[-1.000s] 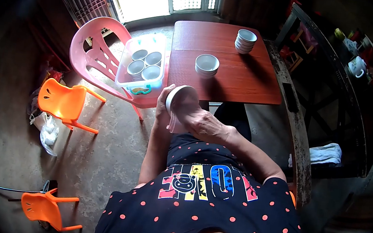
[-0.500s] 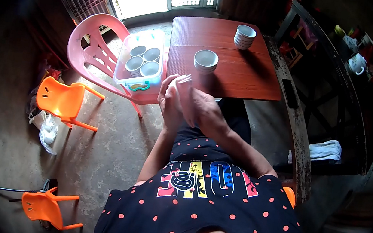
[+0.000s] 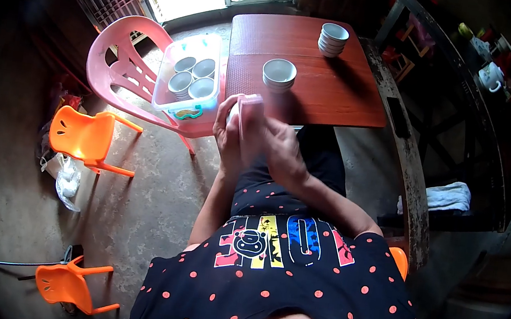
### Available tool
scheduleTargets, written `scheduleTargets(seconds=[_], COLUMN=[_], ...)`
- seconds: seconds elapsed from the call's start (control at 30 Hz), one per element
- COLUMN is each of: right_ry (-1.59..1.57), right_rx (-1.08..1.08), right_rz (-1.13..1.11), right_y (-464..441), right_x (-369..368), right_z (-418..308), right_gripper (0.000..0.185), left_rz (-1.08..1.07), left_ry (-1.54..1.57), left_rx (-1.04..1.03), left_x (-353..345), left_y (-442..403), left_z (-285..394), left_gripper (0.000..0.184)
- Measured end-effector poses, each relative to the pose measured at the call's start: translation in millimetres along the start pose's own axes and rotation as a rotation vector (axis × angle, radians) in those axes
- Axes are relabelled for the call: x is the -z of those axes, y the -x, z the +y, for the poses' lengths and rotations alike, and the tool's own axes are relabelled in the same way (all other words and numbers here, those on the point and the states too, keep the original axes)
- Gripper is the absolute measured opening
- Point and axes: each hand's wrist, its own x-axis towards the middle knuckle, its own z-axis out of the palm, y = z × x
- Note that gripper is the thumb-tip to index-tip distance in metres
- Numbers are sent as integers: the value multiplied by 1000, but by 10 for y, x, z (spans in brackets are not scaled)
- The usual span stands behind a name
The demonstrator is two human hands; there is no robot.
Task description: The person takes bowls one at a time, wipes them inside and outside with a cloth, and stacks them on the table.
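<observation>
My left hand [image 3: 228, 136] is closed around a folded pink cloth [image 3: 250, 117], held up in front of my lap. A small white patch shows by its fingers; whether this is a bowl or part of the cloth I cannot tell. My right hand [image 3: 286, 155] grips the cloth from the other side, its fingers blurred by motion. Just beyond my hands, a short stack of white bowls [image 3: 279, 73] stands on the red-brown table [image 3: 257, 38]. A taller stack of bowls [image 3: 333, 40] is near the far right corner.
Left of the table, a clear plastic box [image 3: 163, 94] with several stacked bowls sits on a pink chair [image 3: 104, 55]. Orange chairs [image 3: 83, 135] stand on the floor at left. A worn wooden beam [image 3: 405, 159] runs along the right, with a white cloth [image 3: 448, 197] beyond it.
The pink cloth has shifted slightly between my hands, and my right hand is still moving against it. The whole scene sits slightly higher in view; bowls and box remain in place.
</observation>
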Motion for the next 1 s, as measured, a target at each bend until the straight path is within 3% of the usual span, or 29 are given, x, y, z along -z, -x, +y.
scheduleTargets(seconds=[0.03,0.07,0.13,0.17,0.2,0.27,0.3,0.37,0.43,0.53,0.57,0.6,0.67,0.73,0.77,0.8,0.83,0.87,0.93,0.97,1.0], right_ry=[-39,-78,601,944,1448,1464,1484,1504,1438,966,396,336,581,1025,1247,1339,1347,1355,1287,1249,1312], right_rx=[-9,-14,277,414,578,1074,986,1031,961,417,169,99,202,641,865,991,995,998,769,656,745], right_rz=[-35,-72,-157,-199,-433,-566,-519,-448,-417,-260,-108,-86,-113,-221,-278,-348,-350,-354,-425,-452,-476], right_y=[-47,-74,-45,-27,-57,-145,-124,-125,-106,19,54,60,81,31,-3,-56,-43,-36,45,76,32], right_x=[-2,0,72,123,192,255,279,298,306,142,-20,-68,-47,111,209,269,281,273,264,260,292], right_z=[-49,-69,-97,-108,-94,-102,-75,49,233,171,58,22,144,334,376,310,258,196,222,235,205], right_gripper=[30,30,27,26,25,33,37,36,35,20,21,22,21,24,26,29,29,30,29,29,29], left_rz=[16,-4,-41,-201,-177,-384,-274,-412,-246,-193,-157,-224,-250,-231,-253,-309,-352,-311,-230,-191,-192], left_ry=[-142,181,828,1112,1130,1107,1184,619,776,785,817,729,929,998,747,960,1159,1084,926,951,965], left_rx=[-88,18,234,377,657,816,888,345,642,403,378,338,426,694,487,594,722,767,856,886,861], left_x=[-7,-8,-44,52,217,281,294,289,277,86,47,71,143,288,333,367,402,377,302,251,208], left_y=[23,17,-52,-84,-90,-177,-190,-108,-112,-54,10,0,-15,-63,-15,-99,-183,-170,-114,-80,-73], left_z=[-51,-75,22,121,16,189,153,173,-100,-293,-297,-299,-372,-313,-244,-177,-110,-115,-132,-161,-165], left_gripper=[45,49,60,75,81,87,84,78,68,68,68,69,70,66,63,60,57,57,57,46,40])
